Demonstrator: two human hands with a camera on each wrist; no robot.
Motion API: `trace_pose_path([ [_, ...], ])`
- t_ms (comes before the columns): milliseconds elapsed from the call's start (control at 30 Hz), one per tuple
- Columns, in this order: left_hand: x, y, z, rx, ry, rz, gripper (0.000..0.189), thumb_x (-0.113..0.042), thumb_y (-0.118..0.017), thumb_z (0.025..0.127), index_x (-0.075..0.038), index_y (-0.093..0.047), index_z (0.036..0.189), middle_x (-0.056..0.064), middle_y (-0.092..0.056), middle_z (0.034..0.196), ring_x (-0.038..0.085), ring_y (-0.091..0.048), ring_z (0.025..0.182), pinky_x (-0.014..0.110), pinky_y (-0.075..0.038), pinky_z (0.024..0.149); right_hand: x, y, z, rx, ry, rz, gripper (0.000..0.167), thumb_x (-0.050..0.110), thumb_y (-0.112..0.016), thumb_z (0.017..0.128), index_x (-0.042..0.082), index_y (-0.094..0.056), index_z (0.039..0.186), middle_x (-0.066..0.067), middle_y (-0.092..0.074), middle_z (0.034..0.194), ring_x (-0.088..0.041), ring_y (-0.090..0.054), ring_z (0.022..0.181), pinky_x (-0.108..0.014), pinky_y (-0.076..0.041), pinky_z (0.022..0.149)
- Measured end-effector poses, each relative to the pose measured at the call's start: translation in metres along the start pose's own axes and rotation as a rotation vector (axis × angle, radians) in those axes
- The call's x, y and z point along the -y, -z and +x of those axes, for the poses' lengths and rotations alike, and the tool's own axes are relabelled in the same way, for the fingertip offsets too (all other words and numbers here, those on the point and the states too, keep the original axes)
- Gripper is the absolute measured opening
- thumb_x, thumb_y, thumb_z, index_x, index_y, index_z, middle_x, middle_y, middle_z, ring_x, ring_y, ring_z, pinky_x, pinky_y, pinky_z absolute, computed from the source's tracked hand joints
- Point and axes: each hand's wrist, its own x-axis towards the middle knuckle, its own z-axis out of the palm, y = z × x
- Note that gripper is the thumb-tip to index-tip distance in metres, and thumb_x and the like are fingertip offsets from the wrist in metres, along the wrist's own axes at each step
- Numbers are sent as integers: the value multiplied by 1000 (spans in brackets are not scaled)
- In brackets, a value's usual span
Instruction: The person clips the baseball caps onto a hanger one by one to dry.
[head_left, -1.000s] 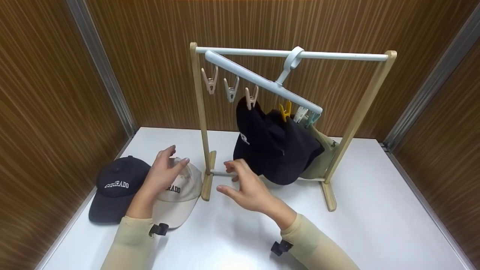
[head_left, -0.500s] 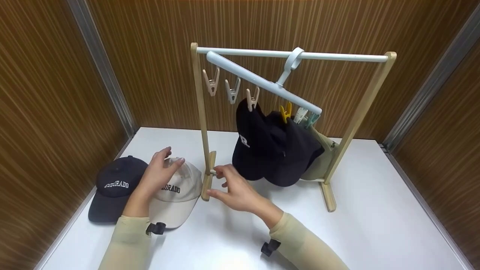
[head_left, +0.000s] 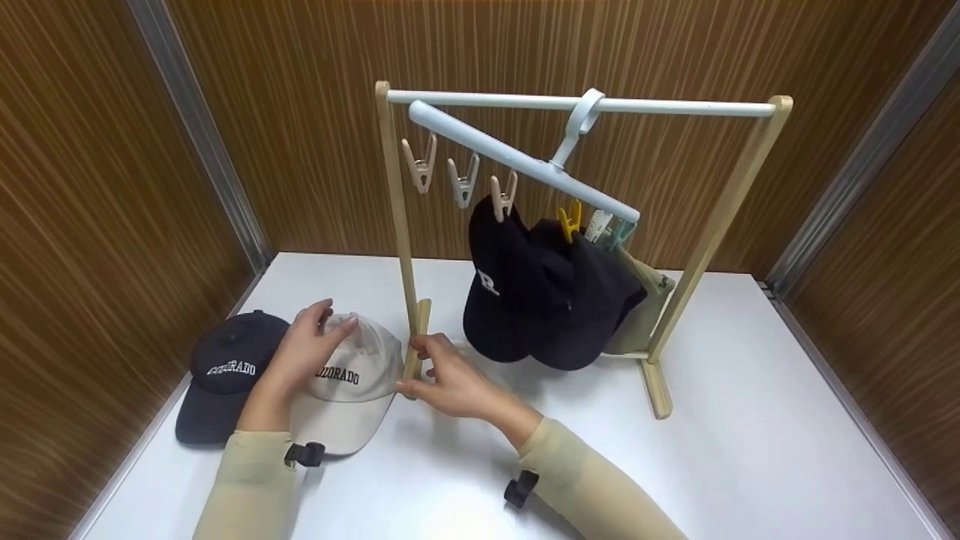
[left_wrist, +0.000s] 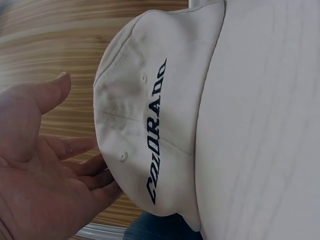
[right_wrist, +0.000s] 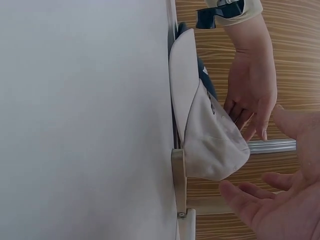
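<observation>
A beige baseball cap [head_left: 352, 386] with dark COLORADO lettering lies on the white table at left, its brim towards the person. My left hand [head_left: 304, 346] is over its left side, thumb and fingers spread loosely; in the left wrist view the fingertips are right at the crown. To the cap's right, my right hand [head_left: 455, 384] reaches in with its thumb and fingers apart. The right wrist view puts those fingertips close to the crown. Nothing is gripped by either hand. A navy COLORADO cap [head_left: 229, 364] lies beside the beige one, partly behind the left forearm.
A wooden-legged rack [head_left: 724, 217] carries a tilted pale-blue hanger [head_left: 510, 156] with several clothespins. Dark caps [head_left: 555, 307] and an olive-beige cap [head_left: 637, 326] hang at its lower end. The rack's left foot [head_left: 424, 315] stands between the beige cap and my right hand. Wood-grain walls enclose the table.
My right hand has moved left, away from the hanging caps to the beige cap's right side. My left hand has shifted slightly left and down over the beige cap.
</observation>
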Motion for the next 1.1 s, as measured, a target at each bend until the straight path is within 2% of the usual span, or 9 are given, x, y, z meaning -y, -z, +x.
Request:
trace_pose_path([
  [267,9,3,2,17,40,-4,91,-53,-64,112,10,-30,169,37,-34,171,51,-29,162,60,-21,133,-4,-4,8,7,-47,16,77,36,-80,104,1,-45,162,-23,-51,155,-40,-60,139,-43,-55,112],
  [433,15,4,3,38,60,-13,94,-55,-64,111,11,-29,169,37,-33,172,51,-27,163,61,-20,133,-8,-6,13,-4,-59,12,81,39,-81,102,-1,-45,162,-21,-52,155,-40,-61,140,-45,-52,115],
  [667,23,5,7,46,49,-22,92,-54,-65,111,11,-32,167,38,-35,170,52,-31,161,61,-21,133,-12,-9,22,-21,-79,31,84,42,-82,100,0,-45,163,-21,-53,154,-37,-57,143,-49,-47,119],
  [1100,32,6,25,114,20,-31,89,-51,-65,111,11,-33,167,37,-36,170,51,-31,161,61,-22,133,-19,-18,41,-16,-160,79,91,44,-79,102,-4,-37,167,-26,-52,161,-39,-56,147,-52,-41,125],
])
